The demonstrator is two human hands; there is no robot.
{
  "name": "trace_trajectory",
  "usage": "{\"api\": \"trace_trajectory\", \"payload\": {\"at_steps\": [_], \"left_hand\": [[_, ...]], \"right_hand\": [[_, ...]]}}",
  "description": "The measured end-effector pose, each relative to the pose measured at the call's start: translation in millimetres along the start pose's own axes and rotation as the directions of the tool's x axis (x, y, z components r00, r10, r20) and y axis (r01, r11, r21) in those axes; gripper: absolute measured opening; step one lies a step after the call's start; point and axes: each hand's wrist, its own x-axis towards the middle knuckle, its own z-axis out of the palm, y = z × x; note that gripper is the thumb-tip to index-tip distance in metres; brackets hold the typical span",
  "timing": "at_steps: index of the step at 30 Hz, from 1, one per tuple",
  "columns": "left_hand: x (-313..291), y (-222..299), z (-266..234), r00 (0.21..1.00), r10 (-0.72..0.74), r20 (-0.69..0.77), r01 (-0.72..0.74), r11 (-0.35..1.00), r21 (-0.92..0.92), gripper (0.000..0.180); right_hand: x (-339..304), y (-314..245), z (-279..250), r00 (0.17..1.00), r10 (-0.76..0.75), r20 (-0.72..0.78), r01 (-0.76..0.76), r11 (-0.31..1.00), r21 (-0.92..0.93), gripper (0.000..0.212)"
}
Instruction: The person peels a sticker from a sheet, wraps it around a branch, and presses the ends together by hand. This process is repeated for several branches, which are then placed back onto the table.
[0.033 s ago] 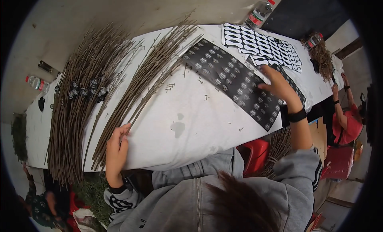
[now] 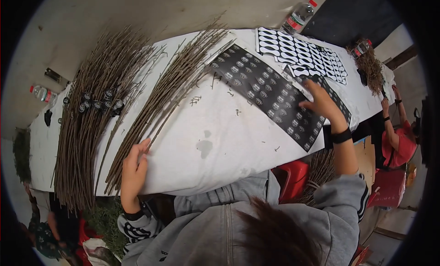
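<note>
My left hand (image 2: 134, 169) is beside the lower ends of a loose bundle of thin brown twigs (image 2: 162, 99). Its fingers are bent and appear closed on the end of one twig (image 2: 176, 106) at the bundle's right side. My right hand (image 2: 323, 101), fingers apart, hovers over or lightly touches a black sheet of pale printed labels (image 2: 261, 85); contact is hard to tell. Part of another black label sheet (image 2: 339, 101) shows beyond that hand. To the left lies a larger pile of twigs (image 2: 80, 147), with black printed labels (image 2: 107, 101) around its middle.
White-and-black patterned sheets (image 2: 298, 48) lie at the far right of the white-covered table (image 2: 224, 142), near a plastic bottle (image 2: 300, 18). Another bottle (image 2: 42, 94) stands left. A person in red (image 2: 396, 144) works at right. A red stool (image 2: 293, 179) is by the near edge.
The fingers of my right hand have shifted slightly toward me over the black label sheet. My left hand is nearly still.
</note>
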Motion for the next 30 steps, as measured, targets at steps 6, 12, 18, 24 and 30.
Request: {"api": "trace_trajectory", "payload": {"at_steps": [6, 12, 18, 24, 30], "left_hand": [[19, 4, 14, 0.982, 0.187, 0.031, -0.188, 0.981, 0.037, 0.012], [31, 10, 25, 0.979, 0.163, 0.120, -0.145, 0.978, -0.151, 0.015], [38, 39, 31, 0.996, -0.056, 0.071, 0.082, 0.892, -0.445, 0.023], [42, 37, 51, 0.986, 0.062, -0.156, -0.045, 0.993, 0.108, 0.030], [41, 57, 89, 0.821, 0.556, -0.128, -0.409, 0.730, 0.548, 0.037]], "right_hand": [[-31, 7, 23, 0.960, 0.269, 0.077, -0.277, 0.953, 0.121, 0.052], [-52, -10, 16, 0.889, 0.421, 0.182, -0.420, 0.589, 0.690, 0.038], [-50, -68, 58, 0.968, 0.243, 0.062, -0.186, 0.529, 0.828, 0.024], [-39, -104, 53, 0.996, 0.092, 0.001, -0.085, 0.917, 0.390, 0.025], [-21, -105, 44, 0.952, -0.260, -0.164, 0.289, 0.939, 0.187, 0.030]]}}
